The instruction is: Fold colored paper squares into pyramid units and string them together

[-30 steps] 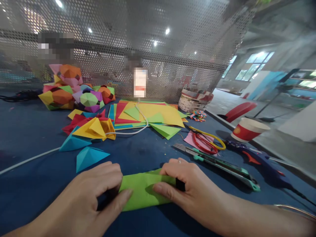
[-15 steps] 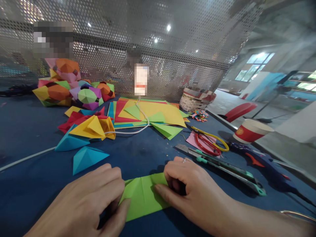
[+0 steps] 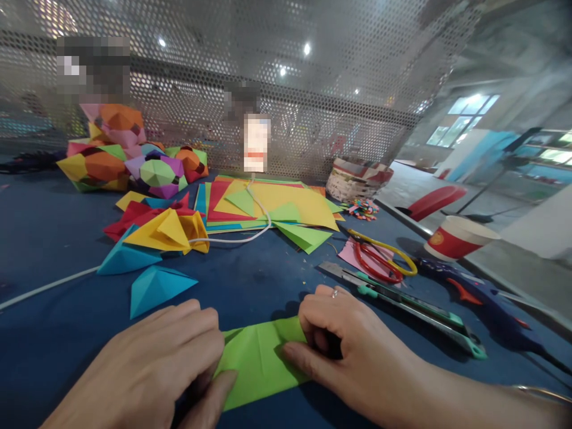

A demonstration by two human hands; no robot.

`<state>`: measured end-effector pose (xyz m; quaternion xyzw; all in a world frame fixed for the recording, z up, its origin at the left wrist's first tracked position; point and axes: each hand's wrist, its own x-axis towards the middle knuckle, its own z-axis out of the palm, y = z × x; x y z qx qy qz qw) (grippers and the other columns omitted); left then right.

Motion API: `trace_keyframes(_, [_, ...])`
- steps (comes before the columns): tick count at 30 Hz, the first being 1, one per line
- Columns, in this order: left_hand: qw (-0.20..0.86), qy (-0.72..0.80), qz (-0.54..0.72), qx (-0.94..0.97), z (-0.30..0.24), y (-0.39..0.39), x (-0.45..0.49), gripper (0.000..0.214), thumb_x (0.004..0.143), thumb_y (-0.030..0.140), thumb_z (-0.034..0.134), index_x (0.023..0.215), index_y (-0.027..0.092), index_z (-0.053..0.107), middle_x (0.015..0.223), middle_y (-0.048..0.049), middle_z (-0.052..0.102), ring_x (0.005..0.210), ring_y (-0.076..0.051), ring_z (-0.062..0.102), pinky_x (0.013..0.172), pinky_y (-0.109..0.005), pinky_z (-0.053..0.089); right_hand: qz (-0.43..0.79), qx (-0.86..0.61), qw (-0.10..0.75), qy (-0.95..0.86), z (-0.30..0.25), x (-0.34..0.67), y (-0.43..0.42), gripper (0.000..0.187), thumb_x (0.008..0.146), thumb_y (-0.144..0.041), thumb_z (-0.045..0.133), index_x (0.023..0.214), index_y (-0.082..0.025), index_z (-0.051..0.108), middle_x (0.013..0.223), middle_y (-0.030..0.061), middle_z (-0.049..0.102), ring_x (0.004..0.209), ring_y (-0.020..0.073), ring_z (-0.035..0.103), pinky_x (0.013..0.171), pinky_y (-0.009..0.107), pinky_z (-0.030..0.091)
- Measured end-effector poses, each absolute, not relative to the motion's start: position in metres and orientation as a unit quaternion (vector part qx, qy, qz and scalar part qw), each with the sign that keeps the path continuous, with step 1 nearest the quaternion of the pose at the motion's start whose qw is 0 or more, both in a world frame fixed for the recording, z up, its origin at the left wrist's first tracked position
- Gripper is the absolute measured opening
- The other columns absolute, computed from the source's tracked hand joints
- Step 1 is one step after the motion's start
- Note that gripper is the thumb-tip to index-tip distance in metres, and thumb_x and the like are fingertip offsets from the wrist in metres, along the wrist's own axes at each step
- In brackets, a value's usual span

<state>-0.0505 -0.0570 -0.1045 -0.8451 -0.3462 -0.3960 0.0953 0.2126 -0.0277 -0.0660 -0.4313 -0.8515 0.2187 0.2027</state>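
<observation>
A folded piece of green paper (image 3: 257,357) lies on the blue table (image 3: 250,280) close to me. My left hand (image 3: 156,369) pinches its left end, fingers curled over and thumb pressed on top. My right hand (image 3: 353,351) grips the right end the same way, thumb flat on the paper, a ring on one finger. The middle of the paper shows a crease and stays uncovered between the two hands.
A green utility knife (image 3: 411,307), red and yellow scissors (image 3: 379,259), a blue glue gun (image 3: 473,292) and a red paper cup (image 3: 458,238) lie to the right. Folded blue (image 3: 156,285) and yellow (image 3: 165,231) pieces, flat coloured sheets (image 3: 272,205), finished paper balls (image 3: 129,161), a mesh screen behind.
The green paper has shortened and shifted slightly toward me as both hands drew closer over its ends. The view tilted down a little.
</observation>
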Motion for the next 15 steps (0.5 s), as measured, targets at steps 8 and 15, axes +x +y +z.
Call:
trace_keyframes(8, [0.091,-0.276,-0.366,-0.884,-0.096,-0.050,-0.043,0.042,0.101,0.004,0.044,0.120,0.029,0.071,0.115,0.0020,0.079,0.099,-0.017,0.074,0.088,-0.031,0.053,0.226,-0.482,0.165,-0.831,-0.063,0.210,-0.030,0.026,0.086,-0.018,0.086,0.079,-0.020,0.061,0.069,-0.0049,0.058,0.068,0.0150,0.051,0.065,0.029,0.033])
trace_keyframes(15, [0.100,-0.221,-0.317,-0.917,-0.092,-0.050,-0.030,0.051,0.122,0.019,0.029,0.096,0.023,0.072,0.082,0.0070,0.078,0.066,-0.011,0.070,0.068,-0.028,0.054,0.196,-0.475,0.136,-0.847,-0.059,0.208,-0.031,0.041,0.087,-0.046,0.091,0.078,-0.019,0.062,0.071,-0.0025,0.058,0.071,0.0165,0.049,0.065,0.029,0.031])
